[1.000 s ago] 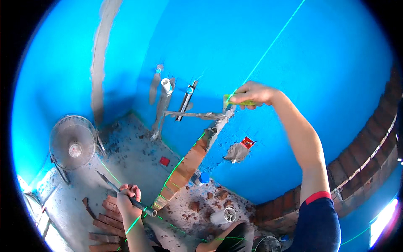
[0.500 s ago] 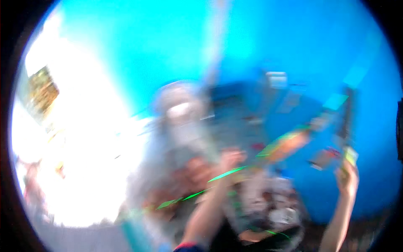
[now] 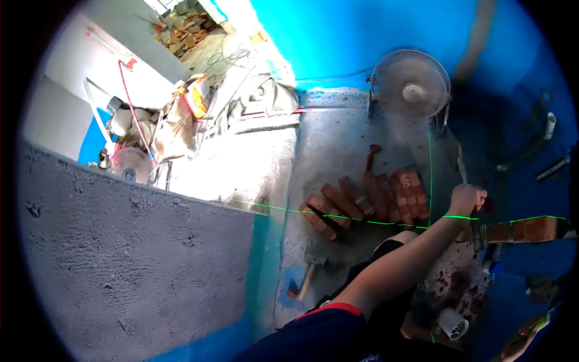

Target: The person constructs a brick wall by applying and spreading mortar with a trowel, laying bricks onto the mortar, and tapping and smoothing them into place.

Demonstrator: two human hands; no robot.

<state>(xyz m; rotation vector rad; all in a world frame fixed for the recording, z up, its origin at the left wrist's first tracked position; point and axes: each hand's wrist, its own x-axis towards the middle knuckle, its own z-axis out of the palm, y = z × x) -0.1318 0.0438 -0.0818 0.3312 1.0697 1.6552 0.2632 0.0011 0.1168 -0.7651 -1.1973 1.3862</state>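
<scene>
My left hand (image 3: 467, 198) is closed in a fist around a long narrow tool (image 3: 462, 166); its light end sticks out above the fist, and its exact kind is unclear. A green laser line crosses my left wrist. Just below and right of that hand, a short row of bricks (image 3: 523, 230) runs along the blue wall. At the lower right edge, my right hand (image 3: 517, 345) is partly in shadow, its fingers round a yellow-green object (image 3: 542, 321) whose kind I cannot make out. Loose red bricks (image 3: 386, 196) lie in a fanned group on the floor left of my left hand.
A hammer (image 3: 309, 277) lies on the floor beside a rough grey wall (image 3: 139, 253). Beyond the bricks stands a fan (image 3: 413, 90). Mortar crumbs (image 3: 453, 277) and a white tub (image 3: 452, 324) are near my legs. Pipe stubs (image 3: 550, 125) project at the right. Sacks (image 3: 175, 130) lie far left.
My view has swung to the right-hand side's lower corner less, so the fan and bricks now sit farther right. My left hand appears farther right, my right hand lower. The blur is gone.
</scene>
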